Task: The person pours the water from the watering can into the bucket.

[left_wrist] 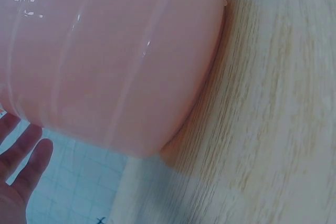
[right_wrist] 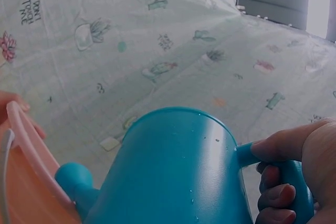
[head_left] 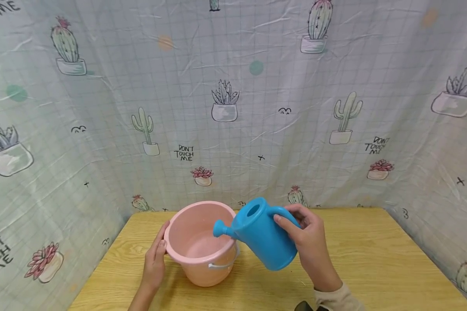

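Fingers (right_wrist: pixel 277 196) of the right hand (head_left: pixel 310 231) curl firmly round the loop handle (head_left: pixel 281 211) of a blue plastic watering can (head_left: pixel 270 242), with the thumb along the top; a beige sleeve (head_left: pixel 339 299) covers that wrist. The left hand (head_left: pixel 154 264) lays fairly straight fingers against the outside of a pink plastic bucket (head_left: pixel 201 275), close under its rim (head_left: pixel 196 261), seeming to steady it rather than clasp it.

The can is tilted and looks raised off the wooden tabletop (head_left: pixel 358 259), its spout (head_left: pixel 231 233) toward the bucket and the rose (head_left: pixel 219 228) over the bucket's opening. A few droplets cling to the can's wall. The bucket stands on the tabletop left of the can, its white bail (head_left: pixel 215 266) hanging down on the near side.

As judged from this, the pouring is well set up: can lifted, tipped and aimed, bucket held. No stream shows at the rose and no clear waterline inside the bucket, so whether any water has gone in cannot be told. Putting down the can and freeing both hands remain undone.

Beyond the tabletop hangs a cactus-print curtain (head_left: pixel 257 151).
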A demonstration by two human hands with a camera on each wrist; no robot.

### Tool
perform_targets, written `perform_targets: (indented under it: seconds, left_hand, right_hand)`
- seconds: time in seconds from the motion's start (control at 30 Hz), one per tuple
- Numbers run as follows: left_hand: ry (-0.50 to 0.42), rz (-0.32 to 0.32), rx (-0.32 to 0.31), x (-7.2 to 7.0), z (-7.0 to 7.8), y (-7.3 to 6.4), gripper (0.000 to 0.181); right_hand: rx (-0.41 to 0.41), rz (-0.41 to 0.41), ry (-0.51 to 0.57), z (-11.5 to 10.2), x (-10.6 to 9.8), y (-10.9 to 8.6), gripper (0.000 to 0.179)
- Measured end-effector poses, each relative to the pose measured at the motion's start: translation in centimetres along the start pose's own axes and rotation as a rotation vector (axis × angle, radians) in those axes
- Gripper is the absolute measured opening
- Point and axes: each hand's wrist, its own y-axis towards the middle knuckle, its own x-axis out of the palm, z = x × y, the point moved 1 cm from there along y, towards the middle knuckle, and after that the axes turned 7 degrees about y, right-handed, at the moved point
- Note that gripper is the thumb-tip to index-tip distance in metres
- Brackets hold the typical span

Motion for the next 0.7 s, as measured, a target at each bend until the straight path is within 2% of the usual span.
perform_targets:
  seconds: [0.23, 0.7]
  left_hand:
    - [-0.010, -0.005, -0.022, -0.06, 0.16, 0.01, 0.046]
    - [-0.005, -0.002, -0.018, -0.02, 0.37, -0.04, 0.047]
  right_hand:
    - [0.000, -0.012, -0.007, -0.19, 0.03, -0.06, 0.024]
    - [-0.013, -0.026, -0.007, -0.15, 0.00, -0.10, 0.023]
